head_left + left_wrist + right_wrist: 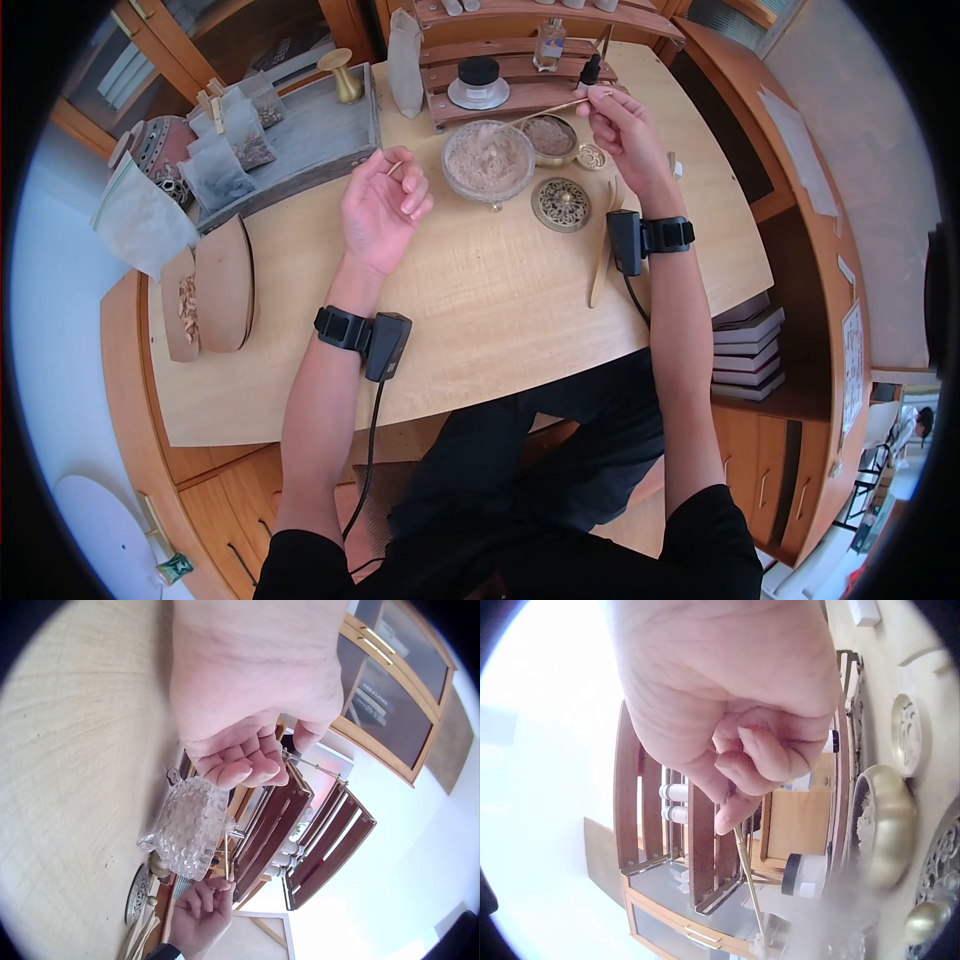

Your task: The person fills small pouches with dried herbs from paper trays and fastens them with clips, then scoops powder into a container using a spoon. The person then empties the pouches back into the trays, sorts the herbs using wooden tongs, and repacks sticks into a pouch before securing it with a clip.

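In the head view, the right hand (620, 125) pinches a thin brass-coloured rod (545, 110) whose far end reaches the rim of a glass bowl (490, 197) of greyish-pink powder. That rod (748, 881) slants down from the right fingertips in the right wrist view. The left hand (383, 205) is raised left of the bowl, palm up and fingers curled, with a short tan piece (395, 168) between thumb and forefinger. The left wrist view shows the left hand (255, 712) nearest the bowl (187, 829), apart from it. A brass bowl (568, 157) of powder stands beside the glass one.
An openwork brass lid (561, 204), a small brass piece (591, 156) and wooden tongs (603, 255) lie near the bowls. Behind stands a wooden tiered rack (435, 75) with jars and bottles. At left are a grey tray (330, 125) with bags and a brown holder (222, 290).
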Demonstrator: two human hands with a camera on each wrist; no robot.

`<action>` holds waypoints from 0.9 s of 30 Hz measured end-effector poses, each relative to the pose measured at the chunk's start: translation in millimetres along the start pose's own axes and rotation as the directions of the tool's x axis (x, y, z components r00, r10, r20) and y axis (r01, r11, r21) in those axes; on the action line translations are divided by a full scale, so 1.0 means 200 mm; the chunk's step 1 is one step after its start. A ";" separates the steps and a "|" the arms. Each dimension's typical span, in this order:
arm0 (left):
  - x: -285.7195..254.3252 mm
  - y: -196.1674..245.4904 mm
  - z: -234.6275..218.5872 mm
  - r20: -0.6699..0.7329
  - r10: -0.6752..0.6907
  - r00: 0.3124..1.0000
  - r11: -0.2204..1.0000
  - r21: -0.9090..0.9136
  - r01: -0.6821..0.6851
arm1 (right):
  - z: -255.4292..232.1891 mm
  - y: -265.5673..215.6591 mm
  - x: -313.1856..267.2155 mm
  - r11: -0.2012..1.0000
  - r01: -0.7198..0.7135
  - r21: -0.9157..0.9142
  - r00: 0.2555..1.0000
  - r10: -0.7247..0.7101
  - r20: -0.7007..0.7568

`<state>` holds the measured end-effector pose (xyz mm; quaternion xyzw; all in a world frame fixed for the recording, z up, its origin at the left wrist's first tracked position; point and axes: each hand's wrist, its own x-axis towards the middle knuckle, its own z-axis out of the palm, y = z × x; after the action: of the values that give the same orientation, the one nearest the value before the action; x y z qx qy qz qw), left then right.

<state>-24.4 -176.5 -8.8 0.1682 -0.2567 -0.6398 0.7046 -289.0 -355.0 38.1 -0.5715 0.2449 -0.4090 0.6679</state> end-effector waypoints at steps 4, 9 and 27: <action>0.00 0.00 0.00 -0.023 0.001 1.000 1.000 -0.003 -0.001 | -0.01 -0.01 0.00 1.000 0.012 0.000 1.000 -0.012 -0.021; 0.00 0.00 0.00 -0.026 -0.001 1.000 1.000 -0.004 0.001 | -0.02 -0.01 0.00 0.999 0.005 -0.037 1.000 -0.005 -0.001; 0.00 0.00 0.00 -0.008 0.002 1.000 1.000 0.015 -0.002 | -0.27 -0.10 -0.01 0.984 0.165 -0.062 0.966 -0.173 -0.189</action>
<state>-24.7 -176.0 -8.1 0.1759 -0.2589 -0.6366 0.7048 -339.4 -383.6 44.3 -0.5628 0.2685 -0.5125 0.5904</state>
